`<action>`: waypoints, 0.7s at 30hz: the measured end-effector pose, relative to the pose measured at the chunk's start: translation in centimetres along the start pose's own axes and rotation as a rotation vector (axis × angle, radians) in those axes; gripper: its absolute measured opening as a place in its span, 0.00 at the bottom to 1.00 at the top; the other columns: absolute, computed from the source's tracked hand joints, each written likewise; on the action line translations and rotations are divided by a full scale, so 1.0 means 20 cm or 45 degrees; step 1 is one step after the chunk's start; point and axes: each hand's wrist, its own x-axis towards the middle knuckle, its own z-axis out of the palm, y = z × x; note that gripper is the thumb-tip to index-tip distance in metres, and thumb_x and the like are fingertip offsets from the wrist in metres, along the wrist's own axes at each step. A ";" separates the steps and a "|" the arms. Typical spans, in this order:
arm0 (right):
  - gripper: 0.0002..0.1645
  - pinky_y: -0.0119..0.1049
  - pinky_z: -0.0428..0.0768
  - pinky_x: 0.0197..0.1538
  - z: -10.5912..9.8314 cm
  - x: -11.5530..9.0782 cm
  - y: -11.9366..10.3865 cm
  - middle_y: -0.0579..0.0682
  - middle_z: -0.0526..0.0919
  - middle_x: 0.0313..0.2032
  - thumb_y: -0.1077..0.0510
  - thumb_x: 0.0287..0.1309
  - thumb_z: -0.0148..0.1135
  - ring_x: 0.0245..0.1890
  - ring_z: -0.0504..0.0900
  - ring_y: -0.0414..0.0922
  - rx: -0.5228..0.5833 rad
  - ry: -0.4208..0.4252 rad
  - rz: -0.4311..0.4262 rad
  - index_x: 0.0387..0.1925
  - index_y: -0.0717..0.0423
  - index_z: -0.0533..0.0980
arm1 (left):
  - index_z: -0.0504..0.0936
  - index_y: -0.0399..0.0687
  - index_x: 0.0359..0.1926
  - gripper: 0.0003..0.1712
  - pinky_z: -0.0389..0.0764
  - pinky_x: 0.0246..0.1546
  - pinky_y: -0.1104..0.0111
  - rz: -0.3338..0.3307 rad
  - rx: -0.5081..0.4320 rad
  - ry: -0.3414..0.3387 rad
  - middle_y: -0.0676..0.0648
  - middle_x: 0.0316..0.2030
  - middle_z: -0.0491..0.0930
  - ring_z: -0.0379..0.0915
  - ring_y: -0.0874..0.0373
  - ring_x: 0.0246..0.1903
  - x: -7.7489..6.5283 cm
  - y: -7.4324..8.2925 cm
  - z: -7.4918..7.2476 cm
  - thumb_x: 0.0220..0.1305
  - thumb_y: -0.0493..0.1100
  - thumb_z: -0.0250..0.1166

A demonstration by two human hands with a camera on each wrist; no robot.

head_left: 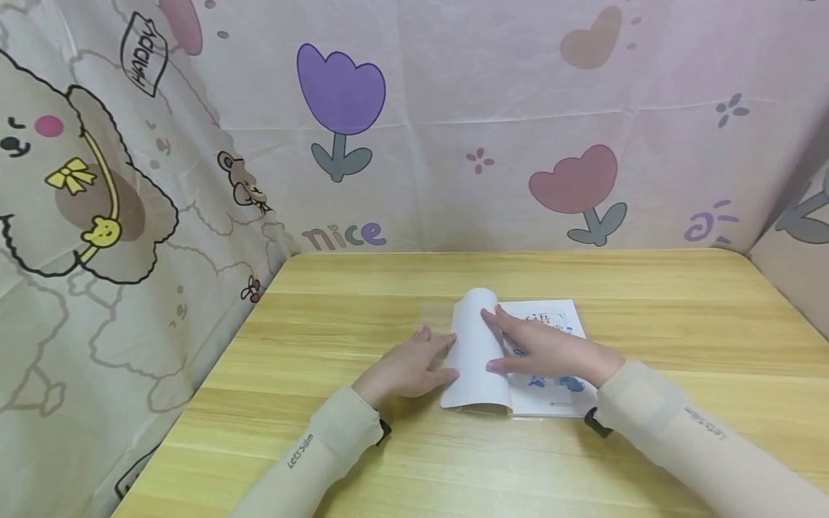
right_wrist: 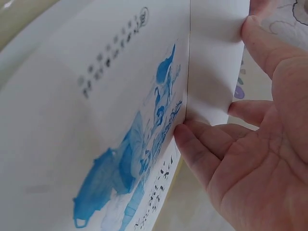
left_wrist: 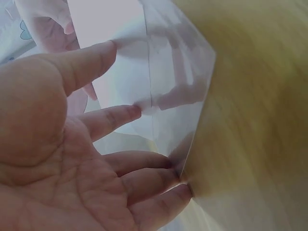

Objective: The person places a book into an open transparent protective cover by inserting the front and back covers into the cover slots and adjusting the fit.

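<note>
A book lies on the table with its printed page (head_left: 547, 404) facing up, showing blue pictures (right_wrist: 122, 168) and dark characters. A white leaf (head_left: 476, 352) bows up along the book's left side. Beyond its edge, the left wrist view shows a clear plastic cover (left_wrist: 187, 62). My left hand (head_left: 404, 365) is at the left of the leaf, thumb and index finger touching it, the other fingers at the clear cover's edge. From the right, my right hand (head_left: 550, 349) reaches over the printed page. Its extended fingertips (right_wrist: 185, 137) touch near the fold between page and leaf.
The wooden table (head_left: 311, 302) carries the book near its middle. A patterned cloth (head_left: 440, 194) with flowers hangs behind the table's back edge and along the sides. Each wrist wears a dark band (head_left: 597, 423) under a beige sleeve (head_left: 680, 424).
</note>
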 end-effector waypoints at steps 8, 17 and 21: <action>0.58 0.70 0.61 0.80 0.01 0.02 -0.03 0.70 0.46 0.84 0.33 0.71 0.66 0.80 0.61 0.71 -0.014 -0.007 -0.023 0.87 0.55 0.50 | 0.64 0.56 0.83 0.40 0.60 0.80 0.36 0.013 -0.034 0.024 0.34 0.83 0.57 0.49 0.34 0.84 0.00 -0.01 0.00 0.77 0.61 0.62; 0.57 0.67 0.69 0.76 0.02 0.04 -0.06 0.72 0.49 0.83 0.34 0.70 0.67 0.75 0.70 0.71 -0.080 0.008 -0.013 0.86 0.53 0.53 | 0.64 0.55 0.84 0.41 0.59 0.80 0.35 0.028 -0.066 0.044 0.36 0.82 0.61 0.50 0.34 0.84 0.00 -0.03 0.00 0.77 0.61 0.63; 0.57 0.65 0.73 0.74 0.01 0.04 -0.07 0.73 0.50 0.82 0.35 0.69 0.69 0.71 0.77 0.69 -0.109 0.015 -0.015 0.86 0.51 0.54 | 0.64 0.55 0.84 0.41 0.59 0.80 0.34 0.030 -0.078 0.049 0.36 0.82 0.60 0.50 0.34 0.84 0.00 -0.02 0.00 0.77 0.60 0.64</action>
